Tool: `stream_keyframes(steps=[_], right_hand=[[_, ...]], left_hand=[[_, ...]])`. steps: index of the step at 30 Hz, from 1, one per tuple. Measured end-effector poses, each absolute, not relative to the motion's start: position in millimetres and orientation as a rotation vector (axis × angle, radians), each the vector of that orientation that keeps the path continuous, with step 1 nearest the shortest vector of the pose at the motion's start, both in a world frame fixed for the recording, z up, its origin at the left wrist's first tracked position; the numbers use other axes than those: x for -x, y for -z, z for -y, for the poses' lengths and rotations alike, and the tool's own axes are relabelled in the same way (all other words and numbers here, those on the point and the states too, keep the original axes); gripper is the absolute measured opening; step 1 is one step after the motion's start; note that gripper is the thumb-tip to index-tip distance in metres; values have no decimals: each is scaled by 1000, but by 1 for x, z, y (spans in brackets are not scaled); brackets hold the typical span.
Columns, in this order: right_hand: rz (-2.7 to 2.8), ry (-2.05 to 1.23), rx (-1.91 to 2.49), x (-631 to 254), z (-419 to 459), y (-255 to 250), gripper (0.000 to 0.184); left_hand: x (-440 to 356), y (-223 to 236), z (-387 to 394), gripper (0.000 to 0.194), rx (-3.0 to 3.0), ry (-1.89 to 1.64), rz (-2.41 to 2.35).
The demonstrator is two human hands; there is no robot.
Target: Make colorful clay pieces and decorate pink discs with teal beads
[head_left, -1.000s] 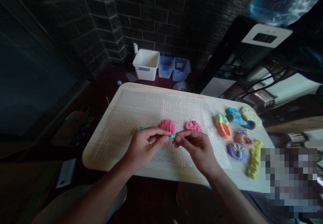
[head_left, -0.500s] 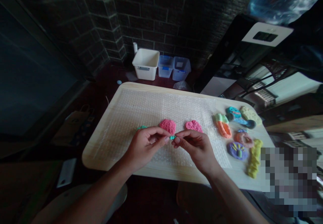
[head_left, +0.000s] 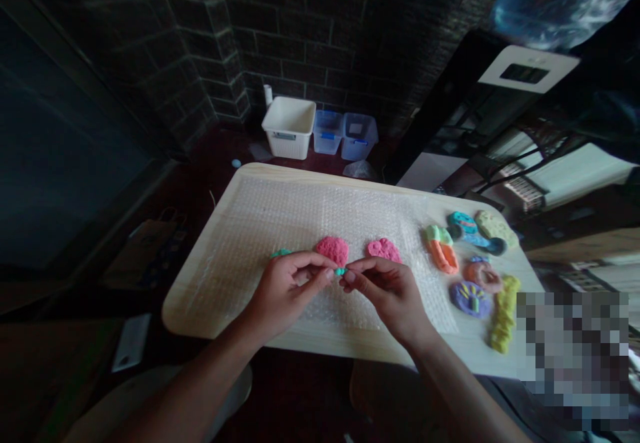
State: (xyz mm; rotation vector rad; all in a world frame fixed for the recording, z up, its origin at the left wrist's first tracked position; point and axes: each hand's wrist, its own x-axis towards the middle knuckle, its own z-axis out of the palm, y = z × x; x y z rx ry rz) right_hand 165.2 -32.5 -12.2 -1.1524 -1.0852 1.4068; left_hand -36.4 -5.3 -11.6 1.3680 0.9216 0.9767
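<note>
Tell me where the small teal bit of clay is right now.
In the head view, the small teal clay piece is pinched between the left hand and right hand, just in front of the two pink clay shapes on the bubble wrap.

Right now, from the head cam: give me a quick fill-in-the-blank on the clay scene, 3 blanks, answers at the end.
1. Both hands, left hand and right hand, pinch one small bit of ____ clay between their fingertips.
2. The two pink clay pieces lie on a sheet of ____ wrap.
3. The long yellow clay piece lies at the table's ____ end.

Missing words: teal; bubble; right
</note>
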Motion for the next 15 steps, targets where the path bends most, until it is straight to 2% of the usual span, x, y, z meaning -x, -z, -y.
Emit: stream_keyframes(steps=[5, 15], right_hand=[[1104, -1401, 1136, -164, 33, 12, 13], [1119, -1421, 1098, -163, 34, 12, 13]], left_hand=[[36, 16, 6, 16, -1381, -998, -925], [34, 14, 4, 10, -1433, -1001, -928]])
